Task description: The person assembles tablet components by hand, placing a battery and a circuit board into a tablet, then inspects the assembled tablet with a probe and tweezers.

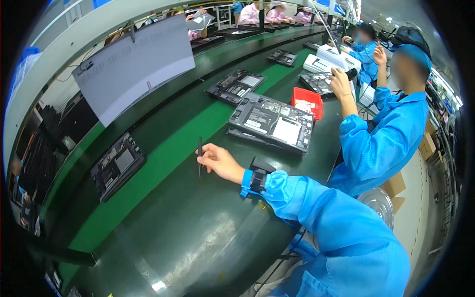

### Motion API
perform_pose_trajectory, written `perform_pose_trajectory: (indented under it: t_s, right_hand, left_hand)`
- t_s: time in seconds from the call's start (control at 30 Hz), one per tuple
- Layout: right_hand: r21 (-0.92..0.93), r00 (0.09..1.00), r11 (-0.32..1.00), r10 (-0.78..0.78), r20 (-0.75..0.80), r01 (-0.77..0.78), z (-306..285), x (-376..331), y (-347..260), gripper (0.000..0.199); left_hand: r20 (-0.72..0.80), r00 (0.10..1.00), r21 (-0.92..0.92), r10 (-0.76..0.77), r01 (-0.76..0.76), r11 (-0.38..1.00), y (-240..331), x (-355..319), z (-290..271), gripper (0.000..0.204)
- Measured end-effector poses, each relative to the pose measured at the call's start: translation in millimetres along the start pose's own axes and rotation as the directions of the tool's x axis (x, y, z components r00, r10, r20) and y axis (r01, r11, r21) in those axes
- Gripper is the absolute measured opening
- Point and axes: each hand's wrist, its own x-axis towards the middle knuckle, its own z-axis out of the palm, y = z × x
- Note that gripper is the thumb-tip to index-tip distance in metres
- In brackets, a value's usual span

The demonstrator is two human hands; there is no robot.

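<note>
Conceivably, tweezers (200, 147) pinched in the right hand (219, 161) could slip and scratch the opened laptop (269, 122) beyond it; left hand unseen.

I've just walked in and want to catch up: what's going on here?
The person's right hand holds dark tweezers over the green table, apart from any laptop. The left hand is out of view. Ahead to the right stands a stack of laptops, the top one opened, next to a red bin of small white pieces. Another opened laptop lies to the left. At right, a co-worker holds a dark object.
</note>
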Motion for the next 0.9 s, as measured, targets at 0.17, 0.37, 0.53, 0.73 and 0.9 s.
perform_pose_trajectory:
  t_s: [0.17,0.37,0.53,0.73,0.9]
  right_hand:
    - [-0.003,1.0,1.0,-0.005,0.024,0.005,-5,3,10,0.026]
    - [-0.007,0.999,1.0,0.012,0.04,-0.012,-3,3,5,0.028]
    - [-0.014,0.999,1.0,0.002,0.053,-0.001,-4,3,5,0.029]
    - [0.003,1.0,1.0,-0.022,0.021,0.022,-2,4,12,0.027]
    - [-0.001,1.0,1.0,-0.008,0.021,0.008,0,3,10,0.027]
  left_hand:
    - [0.021,1.0,-0.34,-0.014,0.02,0.94,-5,10,14,0.125]
    - [-0.005,0.999,-0.238,-0.049,0.047,0.97,0,12,14,0.115]
    - [0.023,0.997,-0.096,-0.067,0.069,0.993,-4,10,-4,0.108]
    - [0.05,0.985,0.175,-0.165,0.154,0.972,12,7,-18,0.098]
    - [-0.05,0.971,0.348,-0.233,0.236,0.907,28,-4,-10,0.085]
